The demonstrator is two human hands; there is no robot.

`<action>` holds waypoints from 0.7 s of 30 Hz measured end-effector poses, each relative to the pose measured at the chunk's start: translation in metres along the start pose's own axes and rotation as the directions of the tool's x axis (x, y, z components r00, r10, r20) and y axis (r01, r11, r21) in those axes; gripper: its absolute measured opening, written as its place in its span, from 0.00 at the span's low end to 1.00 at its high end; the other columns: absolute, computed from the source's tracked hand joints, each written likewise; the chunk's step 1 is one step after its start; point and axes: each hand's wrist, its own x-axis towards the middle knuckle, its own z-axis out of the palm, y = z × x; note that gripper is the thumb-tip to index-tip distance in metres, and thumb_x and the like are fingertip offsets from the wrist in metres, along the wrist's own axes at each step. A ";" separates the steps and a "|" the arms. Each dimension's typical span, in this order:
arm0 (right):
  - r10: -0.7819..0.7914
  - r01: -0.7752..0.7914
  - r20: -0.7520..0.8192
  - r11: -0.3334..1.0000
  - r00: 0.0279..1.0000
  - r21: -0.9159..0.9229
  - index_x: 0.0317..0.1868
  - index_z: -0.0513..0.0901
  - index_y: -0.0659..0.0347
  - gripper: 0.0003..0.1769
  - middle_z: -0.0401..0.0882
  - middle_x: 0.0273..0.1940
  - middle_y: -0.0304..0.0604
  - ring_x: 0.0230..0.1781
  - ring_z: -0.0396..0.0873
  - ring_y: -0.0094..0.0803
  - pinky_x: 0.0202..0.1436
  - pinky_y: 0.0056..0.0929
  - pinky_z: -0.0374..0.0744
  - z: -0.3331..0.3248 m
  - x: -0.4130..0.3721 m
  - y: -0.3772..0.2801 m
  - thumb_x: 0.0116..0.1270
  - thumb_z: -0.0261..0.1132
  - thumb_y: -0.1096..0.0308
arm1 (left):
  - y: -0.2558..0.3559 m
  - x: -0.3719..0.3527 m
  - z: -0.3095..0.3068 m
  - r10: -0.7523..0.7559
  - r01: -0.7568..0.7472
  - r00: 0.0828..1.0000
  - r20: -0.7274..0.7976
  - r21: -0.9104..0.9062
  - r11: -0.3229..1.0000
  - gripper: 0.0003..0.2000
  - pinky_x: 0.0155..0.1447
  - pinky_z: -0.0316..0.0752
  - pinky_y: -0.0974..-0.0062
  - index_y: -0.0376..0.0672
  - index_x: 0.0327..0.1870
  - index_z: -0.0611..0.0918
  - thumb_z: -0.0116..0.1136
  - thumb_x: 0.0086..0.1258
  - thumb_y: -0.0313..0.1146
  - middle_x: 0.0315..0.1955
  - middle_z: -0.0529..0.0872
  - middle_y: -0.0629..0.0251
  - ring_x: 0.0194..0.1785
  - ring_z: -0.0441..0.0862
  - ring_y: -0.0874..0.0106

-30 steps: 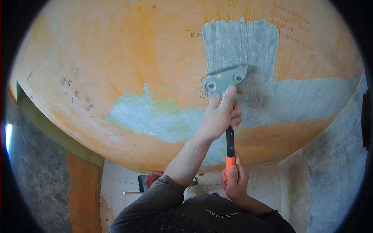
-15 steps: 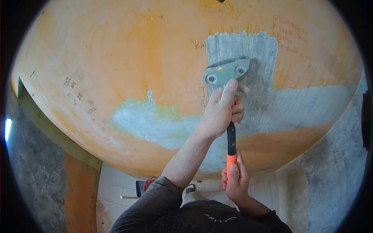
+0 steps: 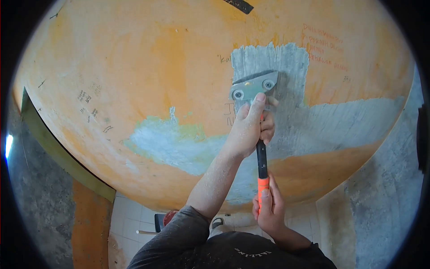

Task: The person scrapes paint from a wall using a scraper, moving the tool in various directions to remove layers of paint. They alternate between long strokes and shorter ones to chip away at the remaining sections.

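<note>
A long-handled scraper (image 3: 253, 85) with a wide metal head and two screws lies tilted against the wall (image 3: 170, 58), over a bare grey patch (image 3: 291, 67) in the orange paint. My left hand (image 3: 245, 130) is closed round its neck just below the head, thumb laid up along the metal. Lower down, my right hand (image 3: 271, 208) wraps the orange grip at the end of the black handle (image 3: 262, 161). Whitish dust covers my left hand and forearm. The blade's edge meets the wall near the patch's left side.
Red handwriting (image 3: 324, 47) marks the paint at upper right. A pale scraped band (image 3: 358, 119) runs across lower down. Below, a red object (image 3: 169, 217) beside a dark one sits on the tiled floor (image 3: 127, 215), near my foot. A dark strip (image 3: 239, 5) shows at the top.
The view has shifted slightly, so more of the dark strip at the top shows. Both hands keep their hold, and the scraper head has barely moved against the patch.
</note>
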 end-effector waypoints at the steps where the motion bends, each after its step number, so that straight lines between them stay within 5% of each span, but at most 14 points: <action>1: -0.026 0.026 0.009 1.000 1.000 -0.004 0.76 0.58 0.65 0.28 0.64 0.24 0.31 0.18 0.61 0.14 0.20 0.17 0.63 0.001 0.003 -0.001 0.81 0.45 0.63 | 0.005 0.006 0.001 0.031 -0.031 0.999 0.024 0.005 0.999 0.22 0.20 0.57 0.82 0.41 0.49 0.74 0.39 0.82 0.53 0.15 0.57 0.79 0.15 0.57 0.84; 9: -0.042 0.042 0.021 0.998 0.999 0.037 0.76 0.59 0.65 0.27 0.64 0.25 0.31 0.17 0.60 0.14 0.18 0.16 0.62 0.003 -0.003 -0.011 0.81 0.44 0.66 | 0.004 -0.002 0.003 -0.039 0.039 0.999 -0.004 -0.054 0.998 0.21 0.20 0.58 0.81 0.41 0.50 0.74 0.41 0.82 0.52 0.15 0.57 0.79 0.15 0.58 0.83; 18: -0.165 0.166 0.043 0.986 0.985 -0.030 0.77 0.55 0.65 0.29 0.63 0.20 0.33 0.13 0.59 0.15 0.15 0.17 0.63 0.001 0.012 -0.017 0.82 0.43 0.60 | 0.020 0.011 0.005 0.059 -0.059 0.998 0.034 -0.008 0.998 0.21 0.21 0.60 0.81 0.41 0.52 0.74 0.41 0.82 0.52 0.15 0.58 0.79 0.15 0.59 0.83; 21: -0.071 0.071 0.020 0.997 0.997 -0.024 0.75 0.60 0.63 0.26 0.63 0.23 0.30 0.18 0.61 0.14 0.21 0.15 0.64 0.003 -0.004 -0.010 0.81 0.45 0.65 | 0.009 0.000 0.003 0.028 -0.028 1.000 0.007 -0.010 1.000 0.21 0.21 0.60 0.81 0.41 0.52 0.74 0.41 0.82 0.52 0.15 0.58 0.79 0.15 0.59 0.83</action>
